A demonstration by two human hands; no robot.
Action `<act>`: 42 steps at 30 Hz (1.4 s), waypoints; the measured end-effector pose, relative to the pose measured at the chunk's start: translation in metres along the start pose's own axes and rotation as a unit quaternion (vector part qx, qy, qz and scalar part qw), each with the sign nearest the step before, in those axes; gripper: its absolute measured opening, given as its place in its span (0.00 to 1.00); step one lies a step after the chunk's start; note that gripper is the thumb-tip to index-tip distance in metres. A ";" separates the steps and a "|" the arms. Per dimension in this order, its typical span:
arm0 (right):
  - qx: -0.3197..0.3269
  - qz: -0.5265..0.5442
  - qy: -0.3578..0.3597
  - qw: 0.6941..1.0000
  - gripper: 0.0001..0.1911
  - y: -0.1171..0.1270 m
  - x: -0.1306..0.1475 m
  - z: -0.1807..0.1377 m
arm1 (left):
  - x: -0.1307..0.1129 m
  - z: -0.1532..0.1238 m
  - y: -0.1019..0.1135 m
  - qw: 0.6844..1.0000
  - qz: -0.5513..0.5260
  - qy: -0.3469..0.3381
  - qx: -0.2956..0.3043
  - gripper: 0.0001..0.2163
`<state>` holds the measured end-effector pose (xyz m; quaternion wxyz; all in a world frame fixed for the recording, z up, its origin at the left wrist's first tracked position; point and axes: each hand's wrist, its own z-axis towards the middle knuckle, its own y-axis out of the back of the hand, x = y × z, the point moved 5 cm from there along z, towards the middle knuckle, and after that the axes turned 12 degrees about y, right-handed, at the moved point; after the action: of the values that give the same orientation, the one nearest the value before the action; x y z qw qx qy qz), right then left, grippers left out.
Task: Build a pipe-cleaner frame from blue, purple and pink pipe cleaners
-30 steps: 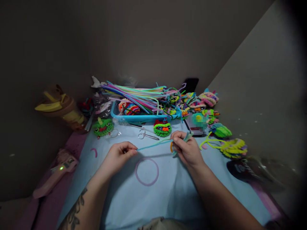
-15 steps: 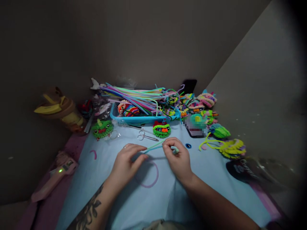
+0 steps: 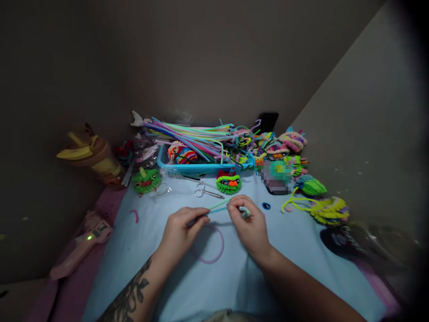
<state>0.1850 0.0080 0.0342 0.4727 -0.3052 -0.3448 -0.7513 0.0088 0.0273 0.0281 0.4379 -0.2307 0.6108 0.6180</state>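
Between my hands runs a light green pipe cleaner (image 3: pixel 218 204), with a blue strand beside it. My left hand (image 3: pixel 186 223) is closed on the left part, thumb and forefinger pinching it. My right hand (image 3: pixel 248 221) grips the other part between bent fingers; a pale green end sticks out at its palm side. How the strands join inside the fingers is hidden. On the cloth just below lies a purple pipe cleaner ring (image 3: pixel 222 250). Small scissors (image 3: pixel 209 192) and a green fuzzy figure with a red top (image 3: pixel 228 183) lie beyond the hands.
A blue tray (image 3: pixel 201 168) of colourful pipe cleaners (image 3: pixel 187 134) stands at the back. Left are a horned green figure (image 3: pixel 147 181), a lidded cup (image 3: pixel 97 154) and a pink glue gun (image 3: pixel 82 250). Right are a yellow fuzzy piece (image 3: pixel 330 210), a blue eye (image 3: pixel 266 206) and a clear cup (image 3: pixel 378 239).
My left thumb and forefinger have closed together on the pipe cleaner, where they were apart before. The right hand keeps its grip. The whole view has shifted slightly.
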 end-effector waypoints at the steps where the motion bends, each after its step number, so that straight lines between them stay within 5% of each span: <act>1: 0.002 0.002 -0.001 1.000 0.07 0.000 0.000 0.000 | 0.000 0.001 0.000 1.000 -0.012 0.001 0.009 0.07; 11: 0.057 0.024 -0.009 0.998 0.07 0.003 -0.006 0.007 | -0.003 0.001 -0.004 0.990 -0.076 0.038 0.113 0.07; 18: 0.058 0.035 -0.092 0.993 0.05 0.006 -0.018 0.011 | 0.008 0.002 -0.009 0.986 -0.039 0.113 0.116 0.10; 23: 0.073 0.122 -0.206 0.968 0.20 0.002 -0.035 0.005 | 0.020 0.006 -0.006 0.974 -0.083 0.199 0.072 0.09; 31: 0.068 0.328 -0.355 0.873 0.17 -0.019 -0.044 -0.008 | 0.024 0.008 -0.013 0.905 -0.315 0.274 0.079 0.14; 42: 0.121 0.339 -0.373 0.856 0.17 -0.016 -0.060 -0.009 | 0.020 -0.005 -0.021 0.864 -0.357 0.322 0.151 0.19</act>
<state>0.1908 0.0356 -0.0218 0.5673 -0.6007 -0.4585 -0.3274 0.0150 0.0253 -0.0008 0.4373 -0.5500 0.6797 0.2105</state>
